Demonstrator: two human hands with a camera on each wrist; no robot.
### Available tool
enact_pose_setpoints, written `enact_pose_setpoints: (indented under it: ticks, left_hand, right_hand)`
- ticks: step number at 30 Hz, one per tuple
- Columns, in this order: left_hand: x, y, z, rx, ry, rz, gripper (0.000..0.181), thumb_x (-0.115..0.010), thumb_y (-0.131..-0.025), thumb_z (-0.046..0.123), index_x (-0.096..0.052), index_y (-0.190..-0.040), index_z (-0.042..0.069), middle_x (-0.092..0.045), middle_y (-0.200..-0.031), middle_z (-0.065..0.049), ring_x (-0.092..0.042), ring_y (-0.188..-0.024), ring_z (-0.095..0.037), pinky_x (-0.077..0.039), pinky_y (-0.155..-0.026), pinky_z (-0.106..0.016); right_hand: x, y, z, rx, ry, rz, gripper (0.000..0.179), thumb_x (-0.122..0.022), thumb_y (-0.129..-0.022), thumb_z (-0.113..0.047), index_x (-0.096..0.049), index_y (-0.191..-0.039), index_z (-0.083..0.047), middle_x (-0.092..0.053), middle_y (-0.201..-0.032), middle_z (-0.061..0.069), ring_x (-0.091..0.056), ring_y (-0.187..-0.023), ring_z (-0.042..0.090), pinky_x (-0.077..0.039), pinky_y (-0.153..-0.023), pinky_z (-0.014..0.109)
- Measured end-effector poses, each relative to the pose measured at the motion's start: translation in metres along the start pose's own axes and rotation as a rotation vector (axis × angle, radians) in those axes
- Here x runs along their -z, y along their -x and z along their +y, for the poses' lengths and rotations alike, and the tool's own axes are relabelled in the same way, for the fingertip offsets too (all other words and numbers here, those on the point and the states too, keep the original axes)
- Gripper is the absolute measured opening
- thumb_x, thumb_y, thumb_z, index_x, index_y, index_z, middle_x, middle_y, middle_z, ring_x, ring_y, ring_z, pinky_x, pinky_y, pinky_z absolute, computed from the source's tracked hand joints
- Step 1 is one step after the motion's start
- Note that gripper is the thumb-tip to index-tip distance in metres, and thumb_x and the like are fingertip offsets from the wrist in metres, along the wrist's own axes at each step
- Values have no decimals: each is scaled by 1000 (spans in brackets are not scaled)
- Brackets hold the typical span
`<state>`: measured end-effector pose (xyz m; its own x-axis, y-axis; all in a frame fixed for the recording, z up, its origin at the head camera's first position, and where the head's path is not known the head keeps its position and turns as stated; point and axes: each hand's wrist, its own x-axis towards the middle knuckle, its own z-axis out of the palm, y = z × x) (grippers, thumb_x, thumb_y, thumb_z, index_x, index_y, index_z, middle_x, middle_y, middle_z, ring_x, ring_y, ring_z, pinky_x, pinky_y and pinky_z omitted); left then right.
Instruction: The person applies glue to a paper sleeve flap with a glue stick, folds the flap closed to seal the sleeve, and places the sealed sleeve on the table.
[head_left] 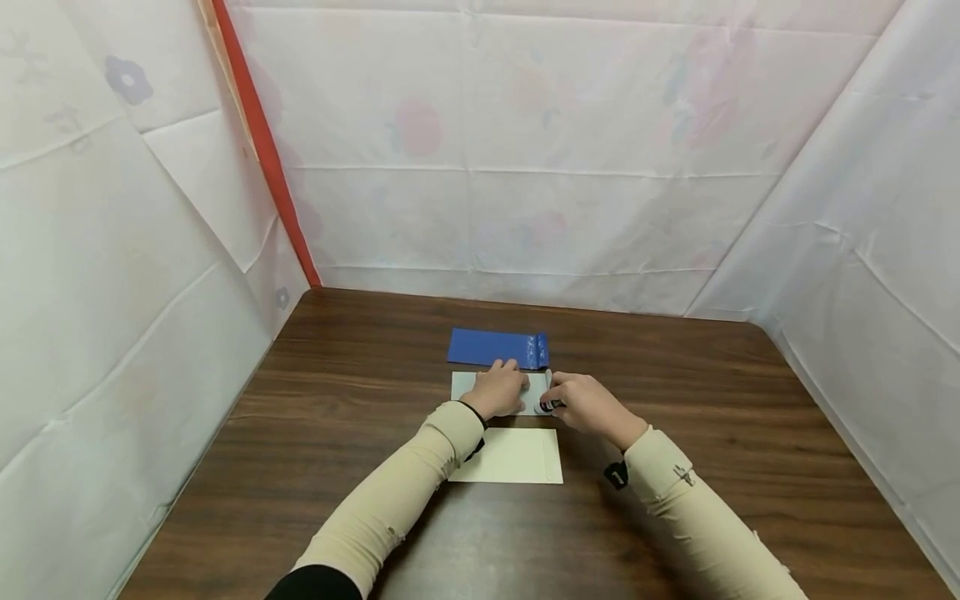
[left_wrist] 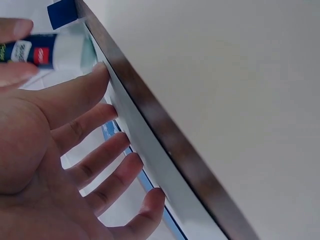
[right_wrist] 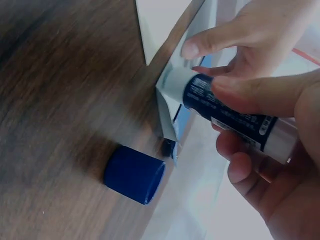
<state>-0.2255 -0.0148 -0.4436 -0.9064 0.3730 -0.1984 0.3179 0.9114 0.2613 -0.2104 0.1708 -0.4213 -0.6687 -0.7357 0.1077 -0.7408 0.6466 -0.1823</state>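
Observation:
A pale grey-blue envelope lies crosswise on the table, its narrow flap raised at the right end. My left hand rests on it with fingers spread, the fingertips pressing the paper in the left wrist view. Between thumb and fingers, my right hand grips a dark blue glue stick with a white collar. The uncapped end of the stick meets the envelope beside the flap fold. In the right wrist view, a blue glue-stick cap lies on the table close to the flap.
Behind the grey-blue envelope is a darker blue envelope with shiny marks at its right end. A cream envelope lies nearer, partly under the left forearm. White patterned sheets hang around the brown wooden table.

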Motion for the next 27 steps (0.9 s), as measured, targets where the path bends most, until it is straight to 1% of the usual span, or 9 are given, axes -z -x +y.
enact_pose_setpoints:
  ticks: [3, 5, 9, 13, 19, 23, 27]
  left_hand:
    - [-1, -1, -1, 1, -5, 2, 34, -68, -92, 30, -66, -124, 21, -52, -126, -5, -46, -115, -25, -46, -93, -50]
    - [-1, -1, -2, -1, -5, 2, 34, -68, -92, 30, -66, -125, 21, -52, -126, -5, -46, -115, -25, -46, -93, -51]
    - [-1, -1, -4, 0, -8, -6, 34, -68, -92, 31, -65, -125, 21, -52, -127, -5, -46, -116, -25, -46, -93, -51]
    - [-1, -1, -5, 4, -16, -7, 35, -68, -93, 31, -65, -126, 22, -52, -128, -5, -46, -117, -25, -47, -93, -51]
    - [-3, -2, -4, -10, -32, -3, 35, -67, -93, 31, -65, -127, 22, -52, -126, -5, -46, -112, -24, -48, -91, -50]
    - [-4, -3, -4, -9, -41, 2, 35, -68, -92, 32, -65, -126, 23, -52, -127, -5, -47, -114, -24, -48, -91, -51]
    - [-3, -4, -6, -1, -48, 8, 35, -68, -92, 32, -65, -126, 23, -52, -127, -5, -47, -115, -25, -48, -91, -51]
  right_hand:
    - [4, 2, 0, 10, -31, -22, 19, -76, -81, -4, -78, -100, -9, -62, -87, 1, -57, -70, 10, -47, -61, 22]
    - [6, 2, 1, 2, -51, -27, 19, -76, -82, -5, -77, -101, -9, -63, -87, 1, -57, -70, 9, -47, -61, 22]
    - [11, -5, 4, -44, -73, 1, 20, -73, -84, -4, -76, -104, -7, -62, -87, 2, -52, -66, 8, -45, -60, 23]
    - [9, -18, 9, -86, -21, 32, 22, -70, -85, -3, -75, -107, -6, -61, -87, 3, -51, -66, 9, -45, -61, 24]
    - [-3, -33, 17, -141, 65, 52, 22, -71, -87, -5, -75, -108, -7, -61, -90, 6, -54, -71, 13, -47, -64, 28]
    - [-9, -36, 19, -151, 90, 51, 22, -70, -88, -7, -75, -109, -8, -60, -90, 5, -50, -70, 12, -45, -63, 28]
    - [-11, -36, 18, -132, 86, 57, 22, -71, -87, -6, -75, -108, -8, -58, -87, 4, -45, -67, 11, -41, -61, 26]
